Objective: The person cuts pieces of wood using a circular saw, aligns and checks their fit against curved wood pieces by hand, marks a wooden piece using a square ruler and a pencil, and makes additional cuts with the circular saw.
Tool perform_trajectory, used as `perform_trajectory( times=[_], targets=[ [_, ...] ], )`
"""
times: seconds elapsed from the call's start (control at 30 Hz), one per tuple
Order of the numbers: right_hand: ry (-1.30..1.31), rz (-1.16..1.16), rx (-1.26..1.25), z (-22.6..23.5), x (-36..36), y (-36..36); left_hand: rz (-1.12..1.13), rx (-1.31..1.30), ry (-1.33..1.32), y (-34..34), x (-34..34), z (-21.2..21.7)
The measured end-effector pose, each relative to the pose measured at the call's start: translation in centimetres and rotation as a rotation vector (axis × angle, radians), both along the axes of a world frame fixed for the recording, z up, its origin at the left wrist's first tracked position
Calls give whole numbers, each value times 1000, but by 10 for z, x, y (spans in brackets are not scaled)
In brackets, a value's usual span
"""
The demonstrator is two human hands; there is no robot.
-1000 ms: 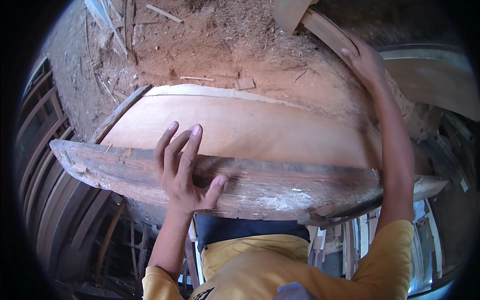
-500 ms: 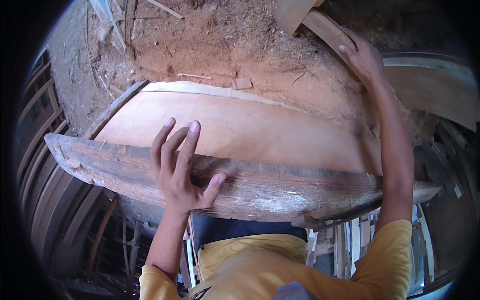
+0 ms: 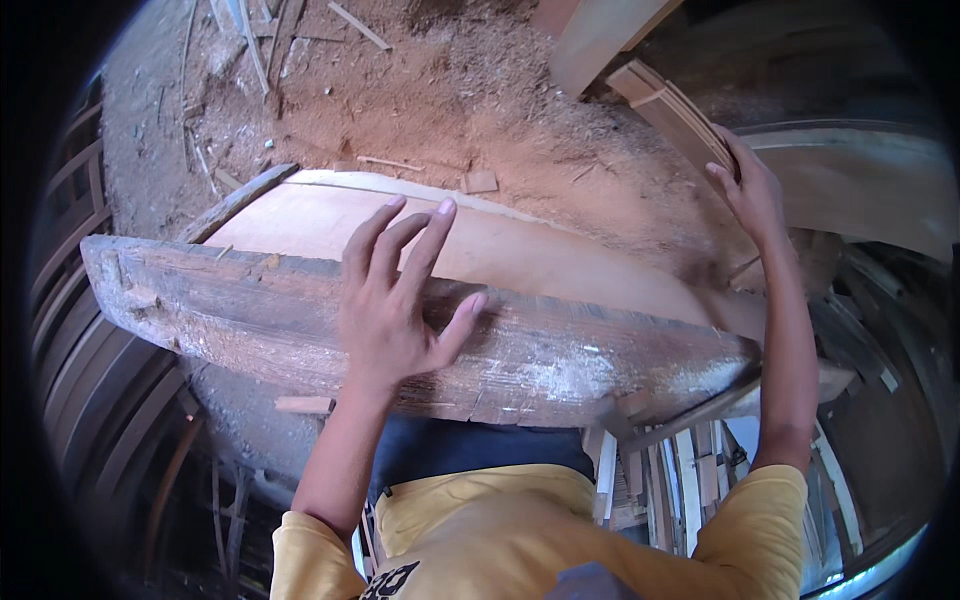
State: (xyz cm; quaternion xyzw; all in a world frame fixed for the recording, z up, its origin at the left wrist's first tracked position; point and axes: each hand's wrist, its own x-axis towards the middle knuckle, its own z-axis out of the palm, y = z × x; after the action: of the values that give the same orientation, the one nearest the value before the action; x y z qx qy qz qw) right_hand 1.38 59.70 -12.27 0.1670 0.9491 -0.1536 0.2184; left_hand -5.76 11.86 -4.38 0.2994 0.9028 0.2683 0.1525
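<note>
– Fingers of your left hand are spread and hold nothing, over the long timber; whether your palm touches the wood cannot be told. What of your right hand?

– It is curled over the edge of a layered wooden piece, thumb along the near side, ahead of you and to your right.

– And your surroundings, largest first?

– Ground, earthy and reddish, spreads ahead of you. Next, the weathered timber, smeared white, lies across in front of your waist. Beyond it is a smooth panel, its near edge hidden by the timber, with a dark bar at its left end. Your layered piece is well apart from the timber. Smallest is a flat offcut, just past the panel's far edge.

– How far along are you?

– Judging from this moment, your right-hand grip is made. The layered piece seems joined to neither timber nor panel. Nothing shows as clearly finished, and how much work is left cannot be told.
</note>
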Motion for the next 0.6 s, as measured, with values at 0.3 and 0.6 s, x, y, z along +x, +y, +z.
perform_trajectory(
  times=[0.3, 0.6],
  targets=[
    [1137, -759, -757, 210, -55, -100, 260, 503, -117, -20, 0, -9],
    [999, -900, -1473, 266, -96, -322, 431, 1148, -732, -171, 12, 90]
  ],
)
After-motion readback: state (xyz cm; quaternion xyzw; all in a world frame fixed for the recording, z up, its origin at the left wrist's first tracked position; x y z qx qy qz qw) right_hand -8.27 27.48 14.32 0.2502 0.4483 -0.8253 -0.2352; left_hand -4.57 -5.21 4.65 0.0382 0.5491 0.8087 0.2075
